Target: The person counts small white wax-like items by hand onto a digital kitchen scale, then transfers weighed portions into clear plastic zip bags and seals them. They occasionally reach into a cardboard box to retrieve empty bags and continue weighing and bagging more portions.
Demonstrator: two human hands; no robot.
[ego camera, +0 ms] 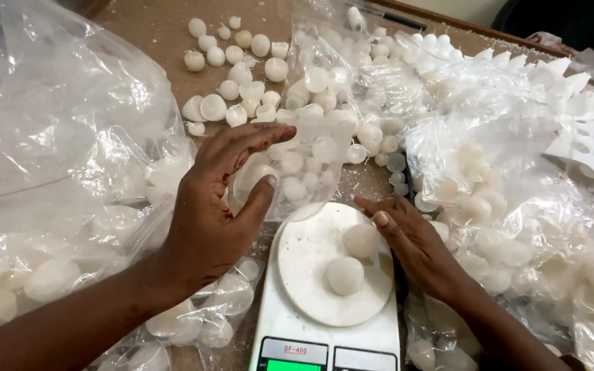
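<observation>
Clear bag of wax balls, left hand spread against it, right hand open beside 2 balls, scale cut off

Scale display cut off at bottom edge; bag contents blurred by plastic.
</observation>
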